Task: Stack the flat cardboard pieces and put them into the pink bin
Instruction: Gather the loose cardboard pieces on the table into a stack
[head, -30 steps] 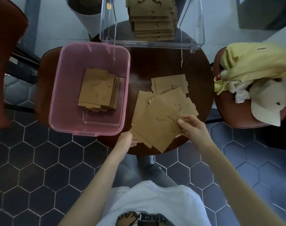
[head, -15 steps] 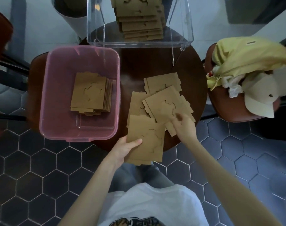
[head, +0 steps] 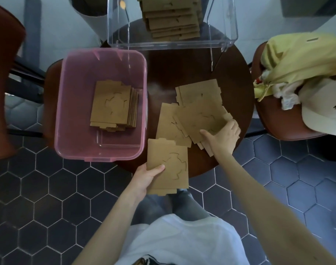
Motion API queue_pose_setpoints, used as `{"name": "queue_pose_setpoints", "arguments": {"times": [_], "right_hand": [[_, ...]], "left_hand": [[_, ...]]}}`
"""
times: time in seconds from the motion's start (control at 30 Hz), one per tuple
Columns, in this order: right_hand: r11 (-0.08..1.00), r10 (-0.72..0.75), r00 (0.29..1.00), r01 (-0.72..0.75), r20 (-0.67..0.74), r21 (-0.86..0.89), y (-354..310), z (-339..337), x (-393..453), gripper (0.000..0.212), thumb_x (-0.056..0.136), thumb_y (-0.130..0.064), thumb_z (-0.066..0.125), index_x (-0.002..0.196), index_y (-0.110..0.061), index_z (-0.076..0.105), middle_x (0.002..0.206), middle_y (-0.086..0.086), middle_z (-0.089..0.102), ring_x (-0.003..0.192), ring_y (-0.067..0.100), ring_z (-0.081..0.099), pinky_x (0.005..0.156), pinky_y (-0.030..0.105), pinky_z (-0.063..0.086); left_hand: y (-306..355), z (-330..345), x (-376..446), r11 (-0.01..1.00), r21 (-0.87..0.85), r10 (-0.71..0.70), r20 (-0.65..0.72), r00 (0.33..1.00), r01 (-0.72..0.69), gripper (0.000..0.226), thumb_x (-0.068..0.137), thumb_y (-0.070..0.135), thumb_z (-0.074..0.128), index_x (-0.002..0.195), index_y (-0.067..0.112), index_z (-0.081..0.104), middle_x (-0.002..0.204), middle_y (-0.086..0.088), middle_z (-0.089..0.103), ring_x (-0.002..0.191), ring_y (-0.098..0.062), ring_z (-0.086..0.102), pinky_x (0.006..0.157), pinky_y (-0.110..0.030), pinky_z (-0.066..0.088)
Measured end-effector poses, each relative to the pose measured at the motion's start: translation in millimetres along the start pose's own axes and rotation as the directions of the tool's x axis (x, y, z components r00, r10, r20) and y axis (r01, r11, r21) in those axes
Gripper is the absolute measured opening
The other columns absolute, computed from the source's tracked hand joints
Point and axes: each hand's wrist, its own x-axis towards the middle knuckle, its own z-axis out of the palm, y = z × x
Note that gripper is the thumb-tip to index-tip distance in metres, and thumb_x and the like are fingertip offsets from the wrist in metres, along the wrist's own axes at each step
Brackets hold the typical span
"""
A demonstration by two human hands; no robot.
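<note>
Near the lower centre of the frame, a small stack of flat brown cardboard pieces is pinched at its left edge by the left hand, thumb on top, half over the rim of the round dark wooden table; at centre right, the right hand is laid on the loose, fanned brown cardboard sheets, fingers spread and curled at one sheet's edge — whether it is gripped cannot be told. At centre left, the translucent pink plastic bin already holds a neat pile of cardboard. The step is best done one sheet at a time; each should be slid free, squared onto the held stack with edges aligned — then the whole stack lowered flat onto the pile in the bin.
</note>
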Motion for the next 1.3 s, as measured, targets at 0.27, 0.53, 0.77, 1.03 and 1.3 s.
{"name": "queue_pose_setpoints", "arguments": {"times": [0.27,0.53,0.77,1.03,1.3], "right_hand": [[0.612,-0.055,0.956,-0.194,0.287,0.766,1,-62,-23,0.019,0.084,-0.008,0.064,0.096,-0.021,0.058,0.088,-0.002,0.071,0.077,0.009,0.07,0.064,0.022,0.058],[0.779,-0.183,0.718,-0.31,0.671,0.545,14,-65,-46,0.025,0.081,-0.002,0.065,0.103,-0.013,0.059,0.085,0.003,0.07,0.057,0.004,0.066,0.053,0.018,0.056],[0.923,-0.055,0.895,-0.123,0.442,0.364,21,-41,-50,0.05,0.075,-0.026,0.075,0.114,-0.016,0.045,0.094,0.0,0.055,0.078,0.012,0.057,0.064,0.021,0.049],[0.964,0.078,0.984,-0.034,0.159,-0.264,54,-18,-15,0.111,0.071,-0.057,0.068,0.147,-0.006,0.006,0.159,0.015,0.007,0.146,0.03,0.005,0.118,0.043,0.01],[0.975,0.044,0.999,-0.038,0.021,-0.219,60,-19,-6,0.106,0.057,-0.053,0.08,0.136,-0.002,0.03,0.147,0.016,0.032,0.14,0.032,0.023,0.116,0.041,0.024]], "left_hand": [[12,6,-1,0.994,-0.099,-0.038,0.012,0.999,0.039,0.039,0.082,0.035,0.062,0.116,0.016,0.061,0.108,-0.01,0.07,0.102,-0.028,0.063,0.084,-0.042,0.052],[30,21,-5,0.995,-0.081,0.069,0.214,0.974,-0.053,0.055,0.074,0.048,0.064,0.119,0.016,0.06,0.115,-0.007,0.069,0.109,-0.024,0.062,0.093,-0.039,0.049],[22,32,1,0.98,0.156,0.103,0.111,0.988,-0.12,0.045,0.071,0.024,0.076,0.113,0.014,0.062,0.112,-0.009,0.068,0.105,-0.026,0.062,0.097,-0.046,0.048],[8,25,0,0.98,0.152,0.123,0.034,0.992,-0.127,0.03,0.075,0.021,0.072,0.104,0.021,0.062,0.11,-0.007,0.067,0.104,-0.025,0.06,0.092,-0.044,0.049],[-3,17,1,0.98,0.169,0.106,-0.017,0.994,-0.102,0.034,0.076,0.025,0.071,0.108,0.02,0.06,0.112,-0.007,0.065,0.105,-0.027,0.058,0.096,-0.052,0.046]]}}
